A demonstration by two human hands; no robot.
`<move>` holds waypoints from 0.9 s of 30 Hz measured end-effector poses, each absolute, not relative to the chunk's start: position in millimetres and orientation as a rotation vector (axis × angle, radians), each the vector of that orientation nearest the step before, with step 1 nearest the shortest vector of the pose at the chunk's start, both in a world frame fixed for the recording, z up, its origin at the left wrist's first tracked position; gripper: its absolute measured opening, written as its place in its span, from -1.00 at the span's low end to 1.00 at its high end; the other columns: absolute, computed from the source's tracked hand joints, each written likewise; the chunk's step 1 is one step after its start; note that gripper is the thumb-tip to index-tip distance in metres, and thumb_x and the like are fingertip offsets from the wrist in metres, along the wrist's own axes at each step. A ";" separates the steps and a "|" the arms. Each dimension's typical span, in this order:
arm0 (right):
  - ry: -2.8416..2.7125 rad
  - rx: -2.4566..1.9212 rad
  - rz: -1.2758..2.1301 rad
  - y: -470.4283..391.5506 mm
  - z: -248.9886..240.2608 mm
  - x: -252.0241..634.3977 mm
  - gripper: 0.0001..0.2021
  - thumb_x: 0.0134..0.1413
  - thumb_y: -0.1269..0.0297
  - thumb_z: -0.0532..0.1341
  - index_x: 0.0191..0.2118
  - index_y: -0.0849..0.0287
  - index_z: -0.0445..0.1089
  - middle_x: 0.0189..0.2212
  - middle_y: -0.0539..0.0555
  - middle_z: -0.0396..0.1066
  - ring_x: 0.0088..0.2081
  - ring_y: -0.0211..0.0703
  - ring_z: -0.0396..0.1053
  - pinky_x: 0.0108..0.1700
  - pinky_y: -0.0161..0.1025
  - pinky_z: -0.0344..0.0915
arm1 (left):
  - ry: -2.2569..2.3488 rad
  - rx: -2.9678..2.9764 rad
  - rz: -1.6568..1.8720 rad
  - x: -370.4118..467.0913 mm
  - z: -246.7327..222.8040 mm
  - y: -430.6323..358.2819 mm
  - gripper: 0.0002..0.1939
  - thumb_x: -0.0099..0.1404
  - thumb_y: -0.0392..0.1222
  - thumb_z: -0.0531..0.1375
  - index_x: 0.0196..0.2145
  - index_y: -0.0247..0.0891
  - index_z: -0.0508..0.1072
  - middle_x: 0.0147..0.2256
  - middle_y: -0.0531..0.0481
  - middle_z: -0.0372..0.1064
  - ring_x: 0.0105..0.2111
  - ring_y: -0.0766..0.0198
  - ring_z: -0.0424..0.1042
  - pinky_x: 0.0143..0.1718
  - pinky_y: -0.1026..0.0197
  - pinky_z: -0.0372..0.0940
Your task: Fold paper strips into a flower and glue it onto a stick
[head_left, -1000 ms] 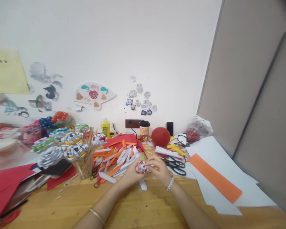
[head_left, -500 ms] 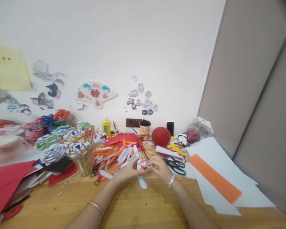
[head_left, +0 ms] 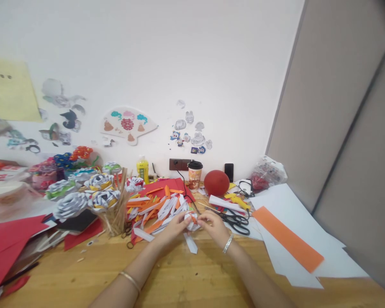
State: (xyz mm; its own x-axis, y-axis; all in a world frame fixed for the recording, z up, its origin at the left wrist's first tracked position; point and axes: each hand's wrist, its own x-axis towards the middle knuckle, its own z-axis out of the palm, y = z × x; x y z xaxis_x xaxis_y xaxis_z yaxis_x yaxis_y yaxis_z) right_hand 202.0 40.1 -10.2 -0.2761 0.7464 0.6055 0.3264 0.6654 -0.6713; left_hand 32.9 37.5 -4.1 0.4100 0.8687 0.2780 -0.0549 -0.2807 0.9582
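A small white-and-orange paper flower (head_left: 191, 219) is held between my two hands, above the near edge of the paper pile. My left hand (head_left: 176, 226) grips its left side, thumb and fingers closed on it. On the other side, my right hand (head_left: 213, 225) pinches its edge with thumb and fingertips. Below the flower a white paper strip (head_left: 190, 243) lies on the wooden table (head_left: 179, 273). Just behind and left of my hands is a heap of folded white and orange paper strips (head_left: 157, 209). Black-handled scissors (head_left: 237, 222) lie to the right of my right hand.
Finished paper flowers (head_left: 104, 199) stand at the left beside a cup of sticks (head_left: 115, 220). A paper cup (head_left: 195, 175), a red balloon-like ball (head_left: 216, 183) and a yellow bottle (head_left: 143, 170) line the wall. White sheets (head_left: 333, 252) with an orange strip (head_left: 288, 239) lie right.
My fingers have shifted slightly around the paper flower, and it has turned a little. My right hand has moved slightly left; the things on the table stay in place.
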 end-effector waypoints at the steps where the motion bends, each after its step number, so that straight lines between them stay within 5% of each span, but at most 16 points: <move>1: -1.869 -0.841 0.524 39.5 -9.9 201.8 -0.87 0.00 0.27 0.16 -0.45 0.17 0.40 -0.49 0.01 0.32 -0.39 -0.21 0.28 -0.33 -0.30 0.21 | 0.735 1.572 1.075 33.6 -4.7 37.0 -0.62 0.09 0.13 0.10 -0.43 -0.30 0.37 -0.54 0.08 0.19 -0.57 0.38 0.14 -0.53 0.32 0.12; 11: -1.910 -0.883 0.193 35.2 -11.5 198.1 -0.84 0.06 0.28 0.10 -0.45 0.15 0.38 -0.49 0.04 0.32 -0.35 -0.15 0.24 -0.28 -0.23 0.16 | 0.711 1.426 1.088 38.8 -12.6 38.1 -0.64 0.11 0.11 0.10 -0.45 -0.30 0.31 -0.54 0.11 0.14 -0.58 0.41 0.12 -0.53 0.32 0.13; 18: -1.810 -0.905 0.605 38.9 -10.8 199.5 -0.86 -0.02 0.26 0.15 -0.47 0.17 0.40 -0.50 0.02 0.36 -0.40 -0.20 0.30 -0.33 -0.30 0.21 | 0.677 1.408 1.066 38.6 -8.6 36.4 -0.64 0.12 0.09 0.09 -0.49 -0.30 0.33 -0.55 0.09 0.15 -0.60 0.41 0.12 -0.55 0.32 0.10; 27: -1.811 -0.887 0.684 40.2 -14.2 199.6 -0.91 -0.08 0.29 0.20 -0.47 0.19 0.38 -0.49 -0.01 0.35 -0.41 -0.23 0.30 -0.34 -0.33 0.22 | 0.662 1.386 1.047 37.9 -6.5 34.4 -0.66 0.09 0.07 0.13 -0.51 -0.31 0.31 -0.59 0.12 0.14 -0.62 0.42 0.11 -0.55 0.33 0.07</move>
